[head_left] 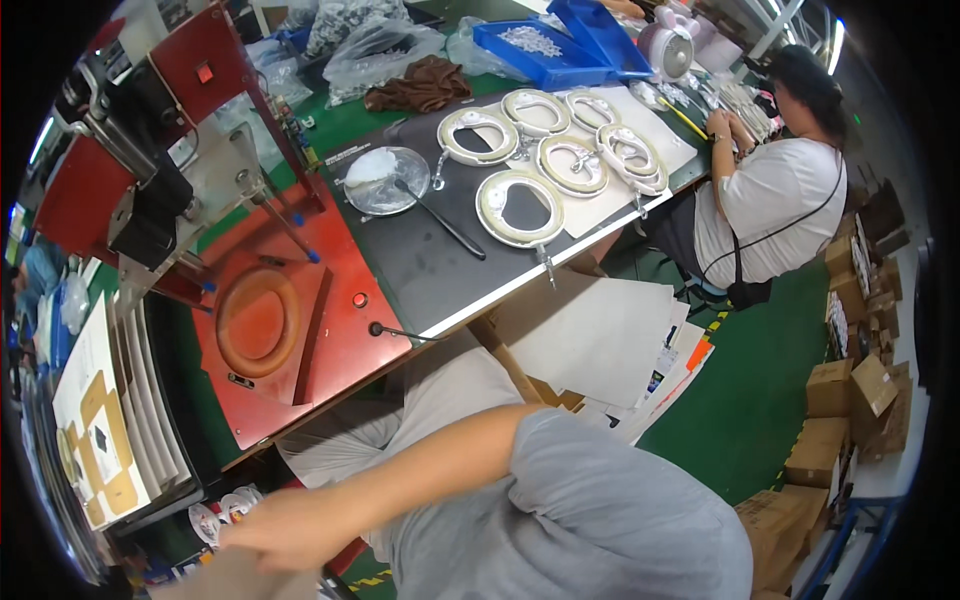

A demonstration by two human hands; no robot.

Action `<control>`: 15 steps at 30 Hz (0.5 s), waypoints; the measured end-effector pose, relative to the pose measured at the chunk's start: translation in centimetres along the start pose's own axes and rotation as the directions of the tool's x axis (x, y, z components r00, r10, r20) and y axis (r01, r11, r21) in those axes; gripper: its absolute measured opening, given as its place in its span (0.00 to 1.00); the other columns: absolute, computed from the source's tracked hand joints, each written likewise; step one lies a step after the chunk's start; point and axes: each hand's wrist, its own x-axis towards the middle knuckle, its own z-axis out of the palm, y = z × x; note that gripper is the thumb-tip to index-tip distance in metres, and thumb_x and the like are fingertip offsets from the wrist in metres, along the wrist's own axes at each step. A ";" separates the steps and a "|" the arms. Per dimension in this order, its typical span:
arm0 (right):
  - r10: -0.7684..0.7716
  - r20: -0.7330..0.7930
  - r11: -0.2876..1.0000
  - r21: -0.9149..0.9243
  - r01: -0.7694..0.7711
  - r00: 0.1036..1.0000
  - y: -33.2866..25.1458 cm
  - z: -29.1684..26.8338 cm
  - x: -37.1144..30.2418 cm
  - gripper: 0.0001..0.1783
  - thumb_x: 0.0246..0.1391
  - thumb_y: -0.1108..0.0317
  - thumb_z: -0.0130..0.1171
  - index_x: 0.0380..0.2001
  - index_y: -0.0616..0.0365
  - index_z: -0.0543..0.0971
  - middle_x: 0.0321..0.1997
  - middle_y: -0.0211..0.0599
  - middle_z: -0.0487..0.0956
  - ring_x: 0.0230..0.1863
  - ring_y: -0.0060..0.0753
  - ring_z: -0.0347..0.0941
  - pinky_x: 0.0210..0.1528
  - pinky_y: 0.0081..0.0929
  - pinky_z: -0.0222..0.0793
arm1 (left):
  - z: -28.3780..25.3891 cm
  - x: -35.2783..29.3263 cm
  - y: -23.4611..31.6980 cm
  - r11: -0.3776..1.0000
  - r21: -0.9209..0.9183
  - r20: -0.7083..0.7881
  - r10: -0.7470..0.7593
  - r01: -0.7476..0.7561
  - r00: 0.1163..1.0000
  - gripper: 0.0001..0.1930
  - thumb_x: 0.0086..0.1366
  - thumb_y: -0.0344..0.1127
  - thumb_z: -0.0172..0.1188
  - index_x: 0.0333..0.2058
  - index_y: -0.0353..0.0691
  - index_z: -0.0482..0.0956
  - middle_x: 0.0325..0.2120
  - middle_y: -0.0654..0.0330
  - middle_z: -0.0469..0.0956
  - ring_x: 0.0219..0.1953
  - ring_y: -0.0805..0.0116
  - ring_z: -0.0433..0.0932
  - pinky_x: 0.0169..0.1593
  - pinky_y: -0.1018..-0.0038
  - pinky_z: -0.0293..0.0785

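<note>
My right arm crosses low over my lap toward the lower left. My right hand (292, 528) is closed at the edge of a piece of brown cardboard (235, 578), its fingertips partly hidden. Beside that hand, below the bench edge, are small white round parts (207, 522) with some red on them. My left hand does not show. On the bench over my lap stands a red press machine (335, 300) with a round orange-brown pad (258, 320) on its bed. Several white rings with metal clasps, such as the nearest ring (520, 208), lie on the bench's dark mat.
A clear bag of white material (388, 180) and a black-handled tool (440, 222) lie on the mat. Blue trays (560, 62) and a brown cloth (420, 84) are farther back. Stacked cardboard sheets (590, 330) lean below the bench. A co-worker (775, 200) sits at the right.
</note>
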 end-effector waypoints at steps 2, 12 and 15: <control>0.013 -0.125 1.000 0.006 -0.012 0.992 -0.9 -3.3 -2.8 0.15 0.57 0.69 0.61 0.47 0.59 0.77 0.31 0.51 0.82 0.36 0.60 0.79 0.39 0.47 0.74 | 2.4 0.4 2.6 0.221 0.970 0.021 -0.485 0.099 0.874 0.12 0.67 0.23 0.58 0.47 0.32 0.83 0.45 0.46 0.82 0.46 0.56 0.81 0.51 0.63 0.76; 0.445 -0.841 0.872 0.329 -0.361 0.309 -13.5 -16.4 -37.8 0.29 0.58 0.72 0.66 0.62 0.67 0.73 0.59 0.45 0.80 0.57 0.39 0.79 0.58 0.35 0.76 | -0.7 -8.1 -10.0 0.438 0.696 -0.147 -0.689 0.569 0.710 0.15 0.78 0.36 0.54 0.55 0.33 0.77 0.50 0.53 0.79 0.53 0.63 0.78 0.60 0.68 0.73; 0.520 -0.852 0.803 0.512 -0.305 -0.064 -16.0 -11.0 -55.2 0.33 0.61 0.75 0.60 0.68 0.65 0.64 0.68 0.47 0.73 0.67 0.45 0.71 0.68 0.44 0.69 | -7.1 -19.5 -16.0 0.289 0.792 -0.082 -0.823 0.538 0.562 0.18 0.73 0.37 0.58 0.57 0.34 0.76 0.51 0.53 0.80 0.52 0.60 0.79 0.57 0.66 0.74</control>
